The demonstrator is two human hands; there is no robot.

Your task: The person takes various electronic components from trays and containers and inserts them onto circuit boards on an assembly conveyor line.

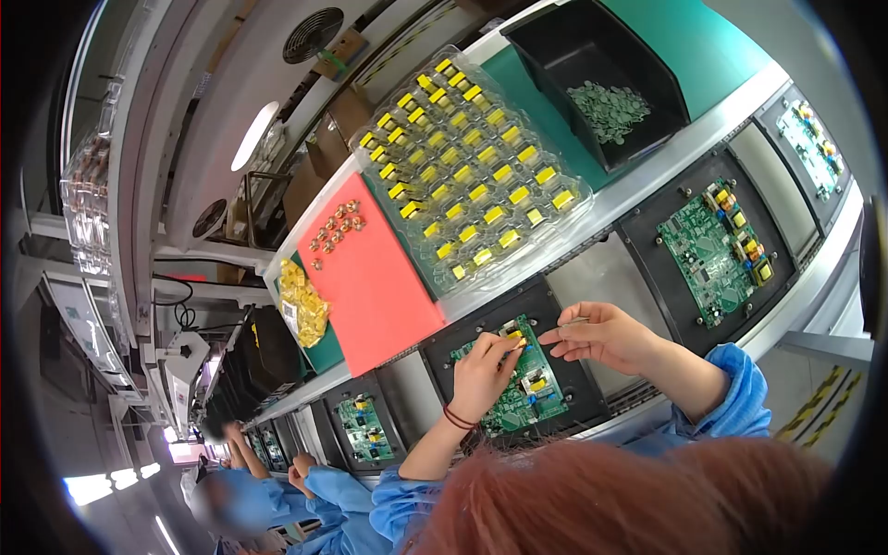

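Note:
A green circuit board (504, 416) with yellow, blue and white parts sits in a black carrier (578, 407) in front of me. My left hand (481, 375), with a dark red band at its wrist, is over the board's upper part. Its thumb and forefinger are pinched at a small component, too covered to name. My right hand (606, 338) hovers beside the board's right edge. Its fingers are curled, thumb against forefinger, and whatever may be between them is too small to make out.
Behind the line lie a clear tray (435, 217) of yellow-topped components, a black bin (546, 55) of small greenish discs, a pink sheet (379, 287) with small coppery parts and a yellow-filled bag (301, 305). More boards (708, 254) flank mine. A co-worker's arms (324, 486) are at left.

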